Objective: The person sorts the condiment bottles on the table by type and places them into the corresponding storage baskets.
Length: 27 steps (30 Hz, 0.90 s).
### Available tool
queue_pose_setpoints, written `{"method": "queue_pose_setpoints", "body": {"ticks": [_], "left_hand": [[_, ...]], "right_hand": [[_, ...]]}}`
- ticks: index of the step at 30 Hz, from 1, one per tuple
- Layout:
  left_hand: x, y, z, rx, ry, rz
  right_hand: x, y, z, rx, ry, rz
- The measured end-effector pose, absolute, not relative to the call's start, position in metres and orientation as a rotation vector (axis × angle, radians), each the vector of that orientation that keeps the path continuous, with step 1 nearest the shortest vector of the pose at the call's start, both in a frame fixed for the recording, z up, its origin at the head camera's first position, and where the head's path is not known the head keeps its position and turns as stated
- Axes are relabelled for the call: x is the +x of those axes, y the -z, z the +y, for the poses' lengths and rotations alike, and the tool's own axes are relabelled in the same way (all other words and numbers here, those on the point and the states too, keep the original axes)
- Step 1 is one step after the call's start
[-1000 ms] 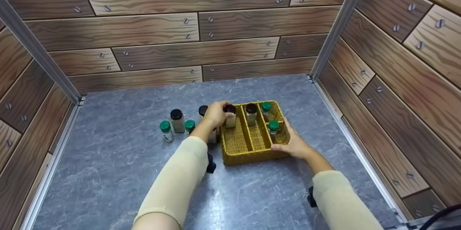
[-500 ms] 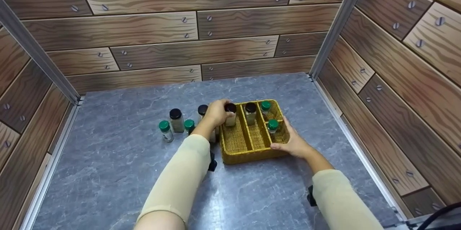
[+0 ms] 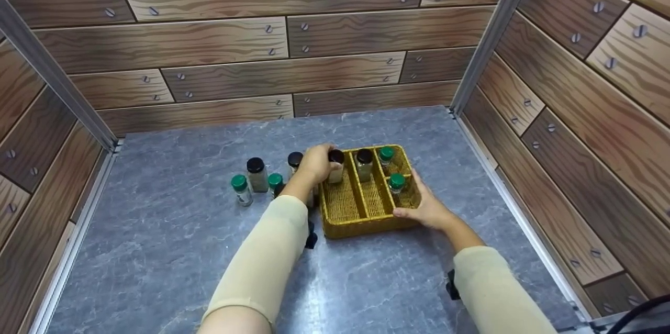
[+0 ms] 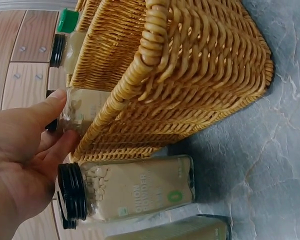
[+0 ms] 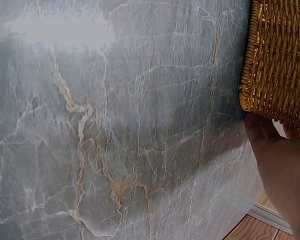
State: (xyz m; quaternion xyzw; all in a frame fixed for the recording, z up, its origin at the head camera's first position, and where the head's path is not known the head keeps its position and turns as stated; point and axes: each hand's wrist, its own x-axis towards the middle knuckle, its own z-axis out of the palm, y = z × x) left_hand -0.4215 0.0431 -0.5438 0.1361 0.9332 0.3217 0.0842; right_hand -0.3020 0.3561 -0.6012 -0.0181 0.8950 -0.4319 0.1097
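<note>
My left hand (image 3: 315, 165) pinches a black-capped spice jar (image 3: 336, 170) that stands upright in the far end of the left compartment of a wicker basket (image 3: 361, 226). In the left wrist view thumb and fingers lie at the upper part of this clear jar (image 4: 84, 111), just below its cap. My right hand (image 3: 432, 211) grips the basket's right side, thumb at the front rim and fingers along the outer wall. Another black-capped jar (image 3: 364, 166) stands in the middle compartment. Two green-capped jars (image 3: 397, 183) occupy the small compartments on the right.
Left of the basket, several more jars stand on the grey marbled table (image 3: 172, 250), among them a green-capped jar (image 3: 241, 190) and a black-capped jar (image 3: 257, 174). An onion powder jar (image 4: 135, 187) stands close against the basket's left wall. Wood-patterned walls (image 3: 209, 43) enclose the table.
The left hand has shifted very slightly to the right, still at the jar in the left compartment. The right hand and basket have stayed in place.
</note>
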Motion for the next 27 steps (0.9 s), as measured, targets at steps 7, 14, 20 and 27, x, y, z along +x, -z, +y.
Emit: {"method": "queue_pose_setpoints", "body": {"ticks": [7,14,20,27], "left_hand": [[-0.425,0.554,0.036,0.463,-0.925,2.812],[-0.417,0.544,0.03,0.559,-0.949,2.834],[-0.397,0.522,0.019,0.624,-1.057,2.85],[-0.385,0.514,-0.006,0.676,-1.219,2.869]], "right_hand": [[-0.304,0.603,0.353,-0.065,1.26,2.632],[-0.306,0.604,0.353,-0.092,1.27,2.63],[-0.306,0.604,0.356,-0.08,1.278,2.631],[-0.307,0.604,0.358,-0.081,1.275,2.636]]}}
